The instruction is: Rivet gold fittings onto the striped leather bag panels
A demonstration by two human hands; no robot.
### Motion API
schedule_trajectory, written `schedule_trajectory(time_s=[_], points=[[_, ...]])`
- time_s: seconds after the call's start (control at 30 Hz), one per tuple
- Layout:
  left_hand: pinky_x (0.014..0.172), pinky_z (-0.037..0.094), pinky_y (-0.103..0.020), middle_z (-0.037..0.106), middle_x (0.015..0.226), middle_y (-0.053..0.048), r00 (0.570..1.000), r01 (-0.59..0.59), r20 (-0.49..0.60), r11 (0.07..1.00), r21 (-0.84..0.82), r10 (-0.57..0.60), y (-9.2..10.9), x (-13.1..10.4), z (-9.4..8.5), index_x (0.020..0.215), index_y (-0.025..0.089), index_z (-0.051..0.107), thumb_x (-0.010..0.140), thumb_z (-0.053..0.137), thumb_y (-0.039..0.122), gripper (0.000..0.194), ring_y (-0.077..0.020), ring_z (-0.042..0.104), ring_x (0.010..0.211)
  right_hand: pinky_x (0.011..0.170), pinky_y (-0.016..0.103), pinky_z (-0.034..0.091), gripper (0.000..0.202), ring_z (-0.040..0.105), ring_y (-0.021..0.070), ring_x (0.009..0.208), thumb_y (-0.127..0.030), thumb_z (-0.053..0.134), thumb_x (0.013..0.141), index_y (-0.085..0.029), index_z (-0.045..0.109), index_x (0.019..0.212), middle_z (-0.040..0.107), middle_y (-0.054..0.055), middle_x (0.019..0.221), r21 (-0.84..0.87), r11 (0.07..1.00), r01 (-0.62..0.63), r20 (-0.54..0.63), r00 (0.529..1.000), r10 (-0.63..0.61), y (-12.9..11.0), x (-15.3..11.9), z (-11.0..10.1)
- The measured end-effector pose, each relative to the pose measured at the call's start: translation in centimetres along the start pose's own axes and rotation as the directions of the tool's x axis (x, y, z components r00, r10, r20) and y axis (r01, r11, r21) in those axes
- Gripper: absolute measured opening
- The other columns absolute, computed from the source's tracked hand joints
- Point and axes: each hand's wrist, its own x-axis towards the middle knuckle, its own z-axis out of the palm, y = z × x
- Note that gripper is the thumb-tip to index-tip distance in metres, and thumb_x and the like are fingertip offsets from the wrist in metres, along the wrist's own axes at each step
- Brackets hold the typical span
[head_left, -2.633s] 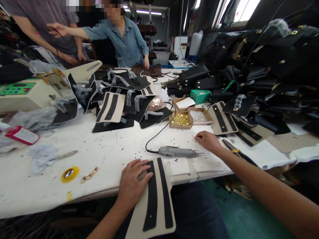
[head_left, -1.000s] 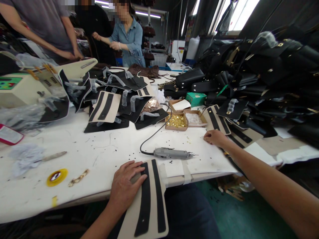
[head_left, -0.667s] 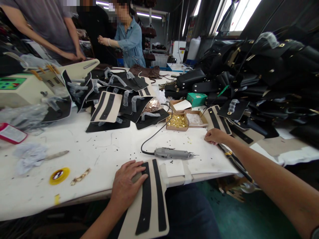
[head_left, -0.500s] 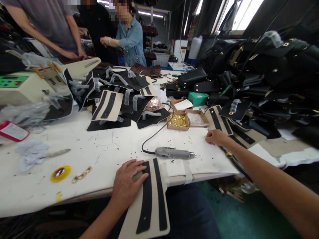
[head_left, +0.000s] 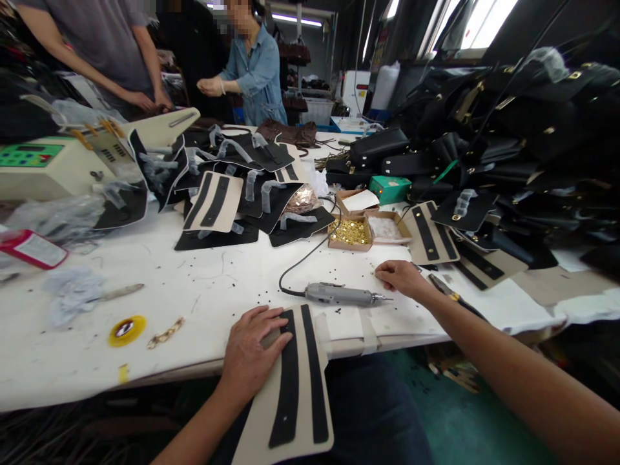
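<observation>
My left hand (head_left: 256,345) lies on the upper part of a beige panel (head_left: 303,394) with two black strips, its fingers spread along the left strip. The panel leans over the table's front edge onto my lap. My right hand (head_left: 400,278) is at the table top with fingers pinched; whatever may be between the fingertips is too small to name. Just left of and below it lies a grey electric screwdriver (head_left: 341,294) with a cord. Pliers (head_left: 448,290) lie right of my right hand, partly behind the forearm. A box of gold pieces (head_left: 349,232) stands behind.
Another box (head_left: 387,227) holds clear pieces, near a green box (head_left: 391,189). Black panels (head_left: 217,236) pile up behind. Black bags (head_left: 523,142) heap at the right. Yellow tape (head_left: 126,330), a gold chain (head_left: 166,333) and a red bottle (head_left: 36,249) lie left. People stand across the table.
My right hand has moved left, away from the striped panel by the boxes, and the pliers now show more. My left hand stays on the panel. The view has shifted slightly.
</observation>
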Motion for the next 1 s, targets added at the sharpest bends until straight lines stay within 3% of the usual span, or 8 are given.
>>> schedule_trajectory(time_s=[0.33, 0.77, 1.0], points=[[0.106, 0.044, -0.055, 0.072, 0.124, 0.003, 1.000, 0.003, -0.003, 1.000, 0.005, -0.003, 0.0, -0.1, 0.0, 0.102, 0.033, 0.077, 0.084, 0.071, 0.040, 0.019, -0.0304, 0.056, 0.125, 0.044, 0.021, 0.043, 0.011, 0.058, 0.0131, 0.046, -0.022, 0.062, 0.077, -0.016, 0.071, 0.081, 0.065, 0.001, 0.056, -0.109, 0.993, -0.048, -0.057, 0.997, 0.042, -1.3, 0.3, 0.6], [0.106, 0.045, -0.054, 0.072, 0.122, 0.004, 1.000, -0.003, -0.024, 1.000, 0.003, 0.004, 0.0, -0.1, 0.1, 0.100, 0.034, 0.077, 0.083, 0.073, 0.039, 0.018, -0.0298, 0.056, 0.124, 0.050, 0.025, 0.039, 0.016, 0.058, 0.0144, 0.050, -0.030, 0.066, 0.078, -0.019, 0.076, 0.083, 0.067, 0.001, 0.058, -0.275, 0.958, -0.084, -0.071, 0.995, 0.066, -2.0, 0.2, -0.2], [0.106, 0.044, -0.054, 0.072, 0.123, 0.005, 1.000, 0.010, -0.009, 1.000, 0.000, -0.010, 0.0, -0.1, 0.1, 0.102, 0.034, 0.077, 0.083, 0.072, 0.040, 0.020, -0.0297, 0.055, 0.125, 0.066, 0.026, 0.041, 0.017, 0.065, 0.0170, 0.078, -0.033, 0.064, 0.083, -0.022, 0.075, 0.088, 0.075, 0.002, 0.088, -0.377, 0.926, 0.018, -0.168, 0.982, -0.088, -0.8, -0.3, 0.4]])
